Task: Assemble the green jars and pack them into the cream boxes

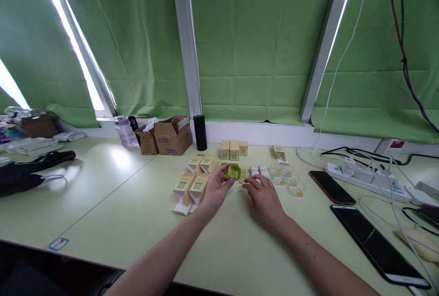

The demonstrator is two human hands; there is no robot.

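Green blinds (260, 49) fill the whole upper half of the frame, split by slanted pale window posts (187, 44), with bright daylight strips at upper left and upper right. Pale green table (113, 195) spans the lower half, a seam running diagonally at lower left.

Both forearms enter from the bottom edge. Large dark phone (377, 241) lies lower right, its corner cut off by the frame. A second phone (332, 187) lies just above it. White power strip (363, 177) sits at right among tangled cables. Black strap (30, 168) lies at the left edge, partly out of frame.

Two brown cardboard boxes (173, 135) stand open at centre left by the sill, with a black cylinder (200, 132) just right of them and a clear bottle (125, 131) to their left.

Flat tan cartons (190, 186) with green labels lie fanned at centre. Three upright small boxes (234, 149) stand in a row above them.

Left hand (215, 191), centre frame: thumb and fingers clamped on a green plastic piece (233, 171), held just above the table between the cartons and the white blocks (259, 170).

Right hand (264, 197), just right of it: palm down on the table, fingers slightly apart, gripping nothing.

Clear blister shells (290, 179) with yellow spots lie right of the blocks.

Hard to make out: the green piece's exact shape, the tiny tan bits beside it, and the clutter at far left.
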